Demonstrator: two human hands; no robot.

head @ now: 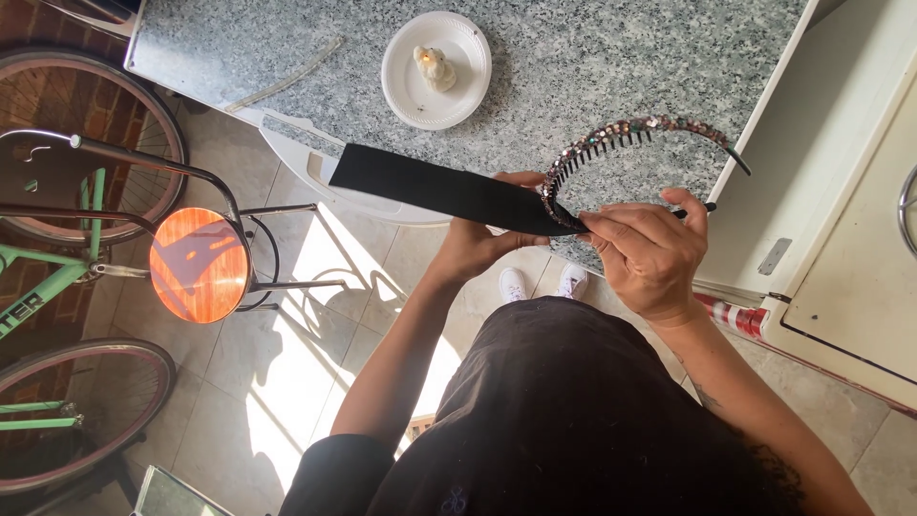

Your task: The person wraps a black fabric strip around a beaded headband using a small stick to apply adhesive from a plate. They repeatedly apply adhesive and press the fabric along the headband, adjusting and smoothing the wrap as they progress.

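Observation:
A sequined headband [626, 131] with black comb teeth arches over the granite counter [592, 67]. My right hand [648, 250] pinches one end of it, where a black fabric strip [444, 187] meets the band. My left hand [482, 239] sits under the strip and holds it near that same end. The strip stretches away to the left, flat and taut. The other tip of the headband points toward the counter's right edge.
A white paper plate [437, 69] with a small pale lump stands on the counter. A clear strip [287, 81] lies at the counter's left. A round orange stool [199, 265] and a green bicycle [57, 277] stand left. A white cabinet [841, 191] is right.

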